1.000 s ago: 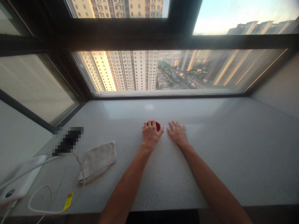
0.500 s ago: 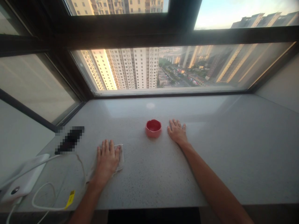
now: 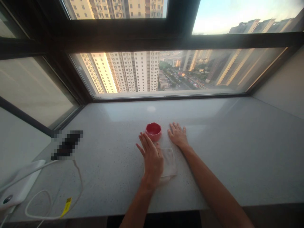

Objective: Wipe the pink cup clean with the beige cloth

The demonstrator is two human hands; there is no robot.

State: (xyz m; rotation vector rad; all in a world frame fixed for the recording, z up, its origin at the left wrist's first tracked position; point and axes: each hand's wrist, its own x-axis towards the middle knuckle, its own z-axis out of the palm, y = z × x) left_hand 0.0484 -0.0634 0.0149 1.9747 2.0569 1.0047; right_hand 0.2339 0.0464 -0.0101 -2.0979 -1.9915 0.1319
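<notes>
Cloth (image 3: 169, 161) and left hand (image 3: 152, 158) have come across from the left of the sill (image 3: 242, 152) to the near side of the bowl (image 3: 155, 135), while bowl and right hand (image 3: 178, 136) hold their places. Far left, a white box (image 3: 25, 182) lies with a cable (image 3: 47, 217) looped near the front edge, a yellow tag (image 3: 66, 206) on it; a dark thing (image 3: 67, 145) behind them is blurred past naming, and all seem set aside from the hands. Next, the left hand lies over the cloth's left part, fingers mostly straight, tips by the bowl's near wall; whether it grips the cloth or merely rests there, I cannot tell. Beyond it the bowl stands upright, red inside. Then the right hand, flat on the sill, fingers spread, holding nothing, likely a prop for the body. Pale and speckled, the sill runs back to a dark-framed window (image 3: 125, 35) with tower blocks (image 3: 133, 71) outside; a plain wall (image 3: 282, 90) closes its right end.
</notes>
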